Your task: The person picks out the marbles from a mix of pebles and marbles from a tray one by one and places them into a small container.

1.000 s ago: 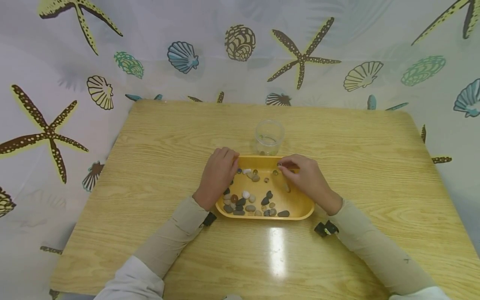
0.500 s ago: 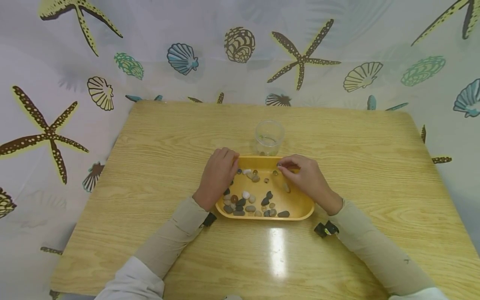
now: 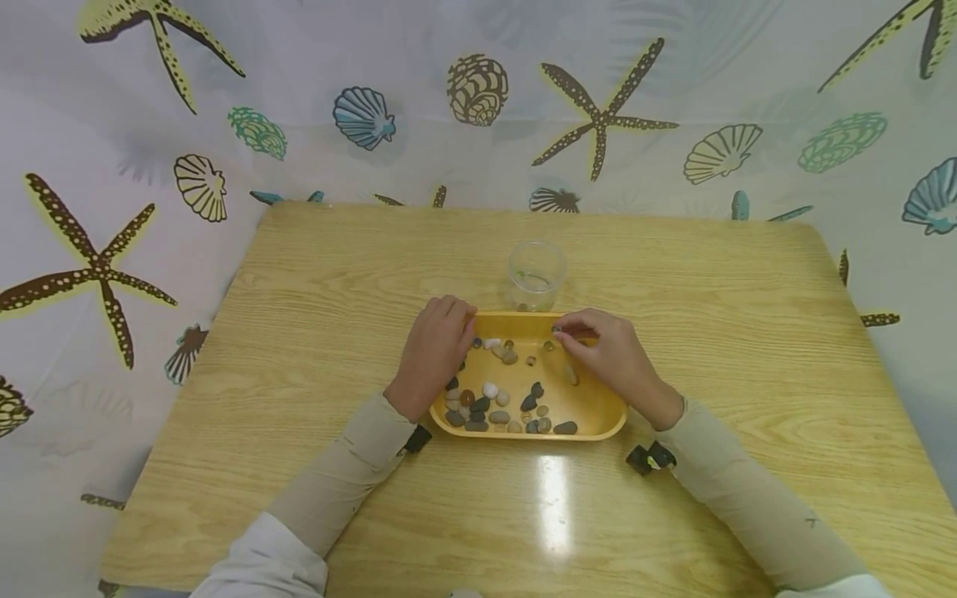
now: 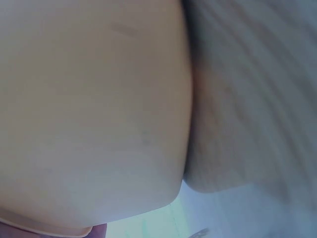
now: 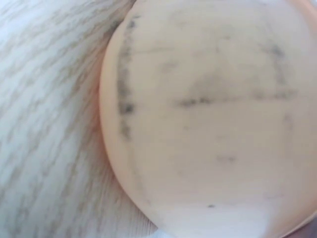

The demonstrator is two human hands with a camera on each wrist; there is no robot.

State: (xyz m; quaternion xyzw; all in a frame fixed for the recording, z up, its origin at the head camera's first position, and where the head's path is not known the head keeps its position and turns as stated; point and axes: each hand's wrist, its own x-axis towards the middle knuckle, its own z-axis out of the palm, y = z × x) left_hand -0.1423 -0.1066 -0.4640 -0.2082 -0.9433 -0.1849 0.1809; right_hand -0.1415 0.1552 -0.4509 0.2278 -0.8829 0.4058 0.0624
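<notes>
A yellow plastic tray (image 3: 591, 437) lies on the table, with stones and glass marbles spread over its floor. At its far left corner my left hand (image 3: 436, 345) grips the rim. Over the far right part, my right hand (image 3: 609, 349) pinches a small dark marble (image 3: 557, 330) between thumb and forefinger. A pale stone (image 3: 571, 374) lies below that hand, and a yellowish marble (image 3: 549, 345) sits near its fingertips. The tray's outer wall fills much of the left wrist view (image 4: 94, 114) and of the right wrist view, where its scuffed side (image 5: 208, 129) shows.
A clear plastic cup (image 3: 537, 270) stands just behind the tray, with a few small things at its bottom. Dark stones (image 3: 478, 404) and pale ones crowd the tray's near left. Wood-grain table (image 3: 336, 274) surrounds it, and a shell-print curtain (image 3: 299, 75) hangs behind.
</notes>
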